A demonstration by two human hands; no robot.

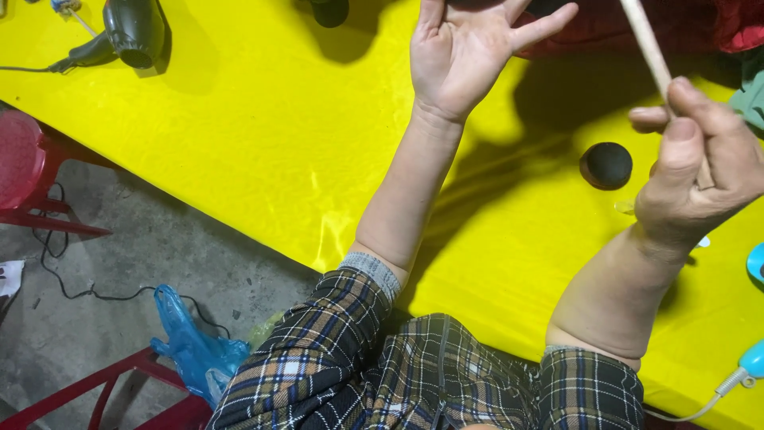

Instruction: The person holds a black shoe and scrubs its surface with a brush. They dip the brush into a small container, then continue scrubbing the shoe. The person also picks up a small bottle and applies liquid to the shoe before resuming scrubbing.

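Note:
My left hand (465, 48) is raised over the yellow table (263, 135), palm up and fingers spread, holding nothing. My right hand (700, 171) is closed around a pale wooden stick (646, 44) that points up and away toward the top edge. A round black disc (606, 165) lies on the table between my two forearms, nearer the right hand. Both sleeves are plaid and pushed up to the elbows.
A dark hair dryer (134, 30) with its cord lies at the table's far left. A dark object (329, 11) and red cloth (700, 28) sit at the top edge. Light blue items (754, 358) lie at the right. Red stools (32, 171) and a blue plastic bag (191, 346) stand on the floor.

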